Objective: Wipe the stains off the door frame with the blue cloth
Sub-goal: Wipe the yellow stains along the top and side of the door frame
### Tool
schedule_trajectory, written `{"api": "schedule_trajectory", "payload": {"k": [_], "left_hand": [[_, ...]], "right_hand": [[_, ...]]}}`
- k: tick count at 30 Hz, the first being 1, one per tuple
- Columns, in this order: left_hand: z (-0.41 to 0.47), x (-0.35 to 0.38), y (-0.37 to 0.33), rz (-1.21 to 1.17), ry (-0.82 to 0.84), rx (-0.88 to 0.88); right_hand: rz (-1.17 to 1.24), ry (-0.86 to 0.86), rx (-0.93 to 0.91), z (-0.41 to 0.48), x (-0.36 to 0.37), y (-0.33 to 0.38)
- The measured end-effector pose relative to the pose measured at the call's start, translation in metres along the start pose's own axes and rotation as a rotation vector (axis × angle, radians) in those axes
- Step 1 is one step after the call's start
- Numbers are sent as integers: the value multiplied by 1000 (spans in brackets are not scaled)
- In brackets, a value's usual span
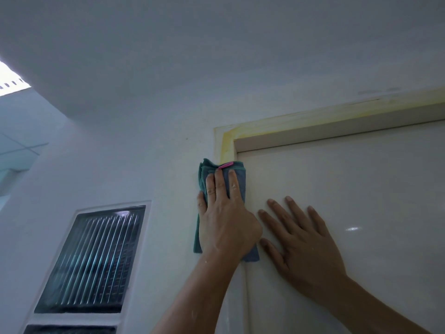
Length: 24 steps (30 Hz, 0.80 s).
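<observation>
My left hand (225,213) presses a folded blue cloth (238,174) with a pink tag flat against the left upright of the white door frame (225,145), just below its upper left corner. Yellowish stains run along the frame's corner and its top strip. My right hand (301,239) lies flat with fingers spread on the glossy white door (349,189), beside the cloth, holding nothing. The cloth hides the stretch of frame under it.
A ribbed glass block window (94,259) is set in the white wall to the left, with a second block (69,330) below. The ceiling is close above the frame. A bright ceiling light (9,80) shines at far left.
</observation>
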<state>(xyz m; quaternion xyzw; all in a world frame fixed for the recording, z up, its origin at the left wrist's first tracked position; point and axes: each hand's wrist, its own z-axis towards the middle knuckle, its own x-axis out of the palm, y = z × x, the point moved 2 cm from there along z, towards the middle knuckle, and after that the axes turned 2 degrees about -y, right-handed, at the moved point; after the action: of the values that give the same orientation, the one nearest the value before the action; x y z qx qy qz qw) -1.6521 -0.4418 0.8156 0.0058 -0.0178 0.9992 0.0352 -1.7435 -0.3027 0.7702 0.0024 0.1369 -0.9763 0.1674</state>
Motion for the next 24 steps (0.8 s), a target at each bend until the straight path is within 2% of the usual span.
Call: {"api": "schedule_trajectory", "payload": {"k": [5,13,19,24], "left_hand": [[34,-5,-7,-8,40,-26],[-7,-6,-6,79,34,-6],[-2,-4,-5,71,6,21],[15,-4,-4,95,50,35]], "right_hand": [[-8,0,-17,5,-2,-7],[-12,6,-12,5,-7,-6],[-4,9,1,7,-1,-4],[-4,-4,-1,12,0,-7]]}}
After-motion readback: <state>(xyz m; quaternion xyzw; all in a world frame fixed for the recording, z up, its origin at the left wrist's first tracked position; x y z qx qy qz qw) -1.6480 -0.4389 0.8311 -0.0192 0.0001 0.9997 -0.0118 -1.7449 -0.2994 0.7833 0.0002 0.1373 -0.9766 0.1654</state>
